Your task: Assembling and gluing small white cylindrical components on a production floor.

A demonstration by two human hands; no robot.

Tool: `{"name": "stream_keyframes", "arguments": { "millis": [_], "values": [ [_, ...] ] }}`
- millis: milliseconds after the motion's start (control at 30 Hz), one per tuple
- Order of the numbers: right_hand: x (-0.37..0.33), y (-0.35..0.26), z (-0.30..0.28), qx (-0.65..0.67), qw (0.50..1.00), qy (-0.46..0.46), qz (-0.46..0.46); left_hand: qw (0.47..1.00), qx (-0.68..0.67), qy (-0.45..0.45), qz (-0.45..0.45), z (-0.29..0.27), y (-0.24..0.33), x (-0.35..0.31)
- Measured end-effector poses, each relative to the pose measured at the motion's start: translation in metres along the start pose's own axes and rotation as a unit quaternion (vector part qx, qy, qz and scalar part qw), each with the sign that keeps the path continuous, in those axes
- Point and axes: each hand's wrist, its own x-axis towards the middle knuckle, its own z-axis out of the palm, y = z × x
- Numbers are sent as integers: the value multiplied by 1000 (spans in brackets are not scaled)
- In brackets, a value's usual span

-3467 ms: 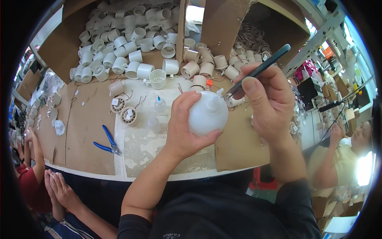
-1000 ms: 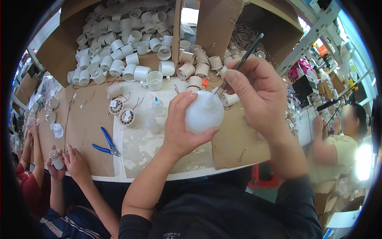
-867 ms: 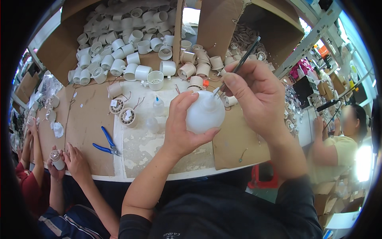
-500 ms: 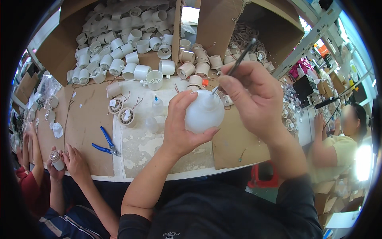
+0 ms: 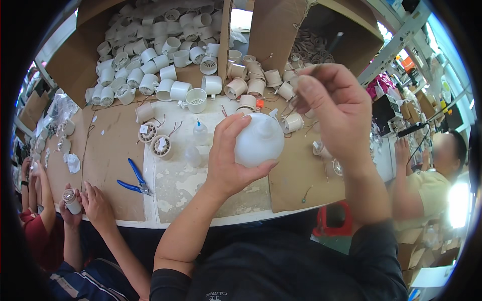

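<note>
My left hand is wrapped round a smooth white round shell, which has a small raised neck on its top. Held over the table, its neck side faces up. My right hand is raised to the right of the shell, fingers pinched on slim metal tweezers, which are smeared by motion. Between the tweezers and the shell there is now a gap. Below the hands, a clear squeeze bottle with a blue tip stands on the worn board.
Blue-handled cutters lie left of me. White cup-shaped housings fill a cardboard box behind; beige wired sockets lie beside it. Two round wired parts rest near the bottle. Co-workers' hands work at left; another person sits right.
My right hand with the tweezers has moved up and right, away from the shell's neck. My left hand and the shell have hardly moved.
</note>
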Motion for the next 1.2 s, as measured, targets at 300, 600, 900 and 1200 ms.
{"name": "stream_keyframes", "arguments": {
  "millis": [300,600,900,1200],
  "values": [
    [-43,60,-61,-215,965,-74,-134,1000,18,-2,3,0,1,1],
    [-96,142,-80,-474,764,-341,-272,996,-37,-11,-80,7,-1,-3],
    [-112,119,-32,-179,978,-106,12,997,26,20,-65,14,23,-4],
    [-127,162,51,68,984,-10,167,994,23,44,-100,21,43,-17]
  ]
}}
